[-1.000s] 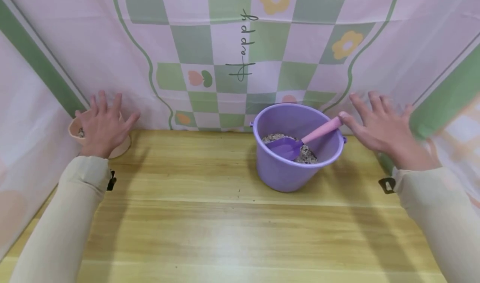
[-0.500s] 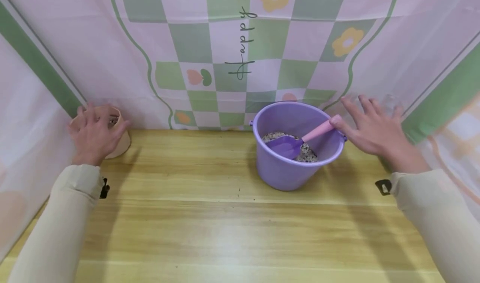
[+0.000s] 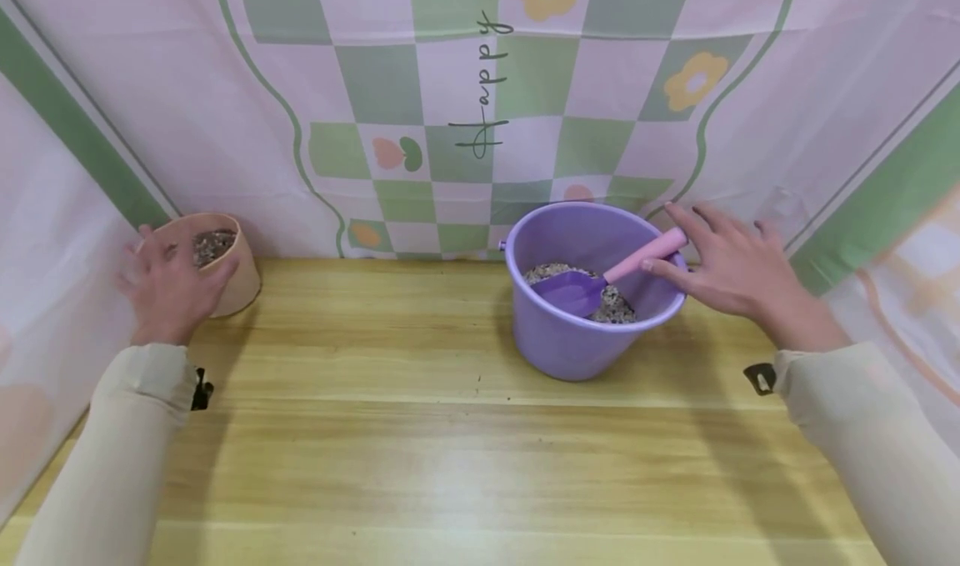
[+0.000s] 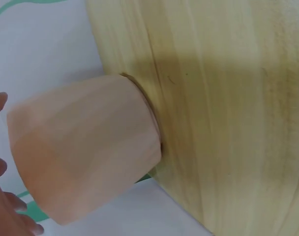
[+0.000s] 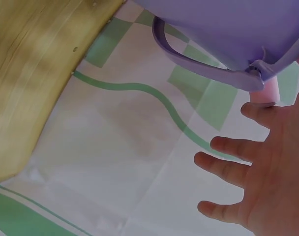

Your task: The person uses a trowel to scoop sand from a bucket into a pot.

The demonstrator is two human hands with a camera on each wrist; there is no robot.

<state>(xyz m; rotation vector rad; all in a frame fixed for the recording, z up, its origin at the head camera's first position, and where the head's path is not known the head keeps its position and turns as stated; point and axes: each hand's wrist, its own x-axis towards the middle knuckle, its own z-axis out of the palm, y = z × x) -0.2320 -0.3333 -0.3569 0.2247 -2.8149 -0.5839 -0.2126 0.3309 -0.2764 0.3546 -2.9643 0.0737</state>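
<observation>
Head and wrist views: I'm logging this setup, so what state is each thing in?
Purple bucket, upright, partly filled with speckled grains
Bucket handle, swung down
Pink-handled purple scoop, resting tilted in the bucket
Peach pot, upright, partly filled with grains
Left hand, spread near the pot, not gripping it
Right hand, outstretched at the scoop, contact unclear

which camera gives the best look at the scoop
The head view: it shows both the purple blade and the pink handle of the scoop, leaning inside the bucket. The right wrist view catches only part of the handle beyond the bucket; the left wrist view shows none of it.
</observation>
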